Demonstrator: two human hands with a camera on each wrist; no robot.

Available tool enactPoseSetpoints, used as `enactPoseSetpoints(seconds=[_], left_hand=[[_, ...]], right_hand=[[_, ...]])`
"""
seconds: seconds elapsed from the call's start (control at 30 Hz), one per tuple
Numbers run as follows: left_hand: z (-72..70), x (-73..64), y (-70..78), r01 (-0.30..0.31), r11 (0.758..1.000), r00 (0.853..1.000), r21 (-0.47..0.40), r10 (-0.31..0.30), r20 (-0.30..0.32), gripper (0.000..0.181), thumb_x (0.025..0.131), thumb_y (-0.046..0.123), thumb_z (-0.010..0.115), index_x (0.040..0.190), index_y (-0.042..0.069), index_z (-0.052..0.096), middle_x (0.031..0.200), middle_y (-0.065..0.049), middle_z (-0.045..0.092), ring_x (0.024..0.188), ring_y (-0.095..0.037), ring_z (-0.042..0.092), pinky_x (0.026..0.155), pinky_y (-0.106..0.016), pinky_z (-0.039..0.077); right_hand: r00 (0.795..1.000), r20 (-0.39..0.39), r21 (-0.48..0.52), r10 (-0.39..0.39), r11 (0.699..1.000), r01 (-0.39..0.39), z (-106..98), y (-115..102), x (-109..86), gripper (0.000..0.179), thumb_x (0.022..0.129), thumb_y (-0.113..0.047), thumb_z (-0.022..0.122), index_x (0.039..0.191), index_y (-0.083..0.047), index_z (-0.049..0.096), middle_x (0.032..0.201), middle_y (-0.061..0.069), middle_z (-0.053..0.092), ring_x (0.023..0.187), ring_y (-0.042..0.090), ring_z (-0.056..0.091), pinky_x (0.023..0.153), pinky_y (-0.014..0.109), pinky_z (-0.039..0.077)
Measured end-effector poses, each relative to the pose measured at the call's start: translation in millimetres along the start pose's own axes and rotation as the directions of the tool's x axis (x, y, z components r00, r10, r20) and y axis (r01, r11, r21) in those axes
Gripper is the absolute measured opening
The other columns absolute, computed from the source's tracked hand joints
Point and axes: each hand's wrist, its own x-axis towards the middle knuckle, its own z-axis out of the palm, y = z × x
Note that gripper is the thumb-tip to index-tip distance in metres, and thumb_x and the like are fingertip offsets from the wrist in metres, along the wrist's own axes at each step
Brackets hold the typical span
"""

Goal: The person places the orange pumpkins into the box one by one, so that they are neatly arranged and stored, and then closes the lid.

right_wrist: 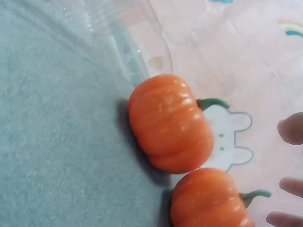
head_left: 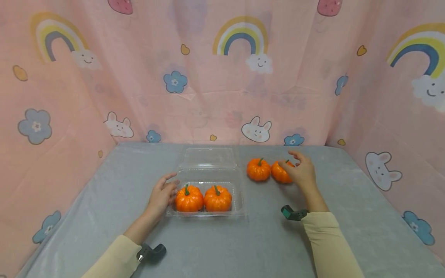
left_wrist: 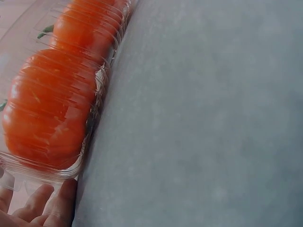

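A clear plastic clamshell box (head_left: pixel 238 193) lies with its lid (head_left: pixel 209 157) folded back on the cloth. Two small orange pumpkins with green stems sit side by side inside, a left one (head_left: pixel 189 200) and a right one (head_left: pixel 218 200). My left hand (head_left: pixel 161 195) rests at the box's left side, fingertips along its wall (left_wrist: pixel 45 172). To the right of the box, two more pumpkins stand next to each other, one nearer the box (head_left: pixel 259 170) and one farther right (head_left: pixel 281 172). Over that farther pumpkin is my right hand (head_left: pixel 303 172), fingers spread and holding nothing.
Grey cloth (head_left: pixel 215 247) covers the table. A pink patterned curtain (head_left: pixel 208 104) rises behind it and along both sides. Dark devices are strapped at the left wrist (head_left: pixel 152 253) and the right wrist (head_left: pixel 293 213).
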Motion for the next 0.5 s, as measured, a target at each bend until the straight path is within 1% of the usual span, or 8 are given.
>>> enactPoseSetpoints(seconds=[0.1,0.2,0.3,0.5], left_hand=[[-0.4,-0.5,0.1,-0.001,1.0,1.0,0.006,0.001,-0.002,0.047,0.094,0.007,0.043,0.141,0.011,0.043,0.138,-0.024,0.051,0.059,-0.005,0.042,0.051,-0.015,0.037],[-0.7,-0.8,-0.1,0.002,1.0,1.0,0.011,-0.002,-0.003,0.047,0.094,0.008,0.044,0.141,0.012,0.044,0.138,-0.023,0.051,0.061,-0.006,0.043,0.052,-0.015,0.038],[-0.8,-1.0,0.2,0.004,1.0,1.0,0.019,-0.004,-0.005,0.046,0.094,0.009,0.044,0.14,0.013,0.044,0.138,-0.022,0.052,0.063,-0.006,0.045,0.054,-0.015,0.039],[-0.5,-1.8,1.7,0.001,1.0,1.0,0.013,-0.001,-0.001,0.047,0.094,0.008,0.043,0.141,0.012,0.043,0.138,-0.023,0.051,0.065,-0.005,0.046,0.054,-0.015,0.04]], right_hand=[[1.0,0.008,0.008,0.012,1.0,-0.012,2,7,2.4,0.061,0.087,-0.037,0.066,0.136,-0.005,0.051,0.142,0.027,0.045,0.123,0.045,0.048,0.101,0.057,0.041],[0.999,0.02,0.014,0.025,1.0,-0.026,4,12,3.8,0.06,0.087,-0.035,0.066,0.135,-0.004,0.052,0.142,0.027,0.045,0.127,0.045,0.045,0.103,0.058,0.039],[0.998,0.037,0.005,0.056,0.998,-0.056,6,15,4.6,0.059,0.087,-0.035,0.066,0.135,-0.003,0.053,0.143,0.027,0.045,0.13,0.044,0.04,0.105,0.059,0.036],[0.99,0.072,-0.02,0.118,0.993,-0.117,8,19,5.8,0.056,0.088,-0.035,0.064,0.134,-0.005,0.053,0.144,0.027,0.043,0.133,0.045,0.037,0.108,0.059,0.031]])
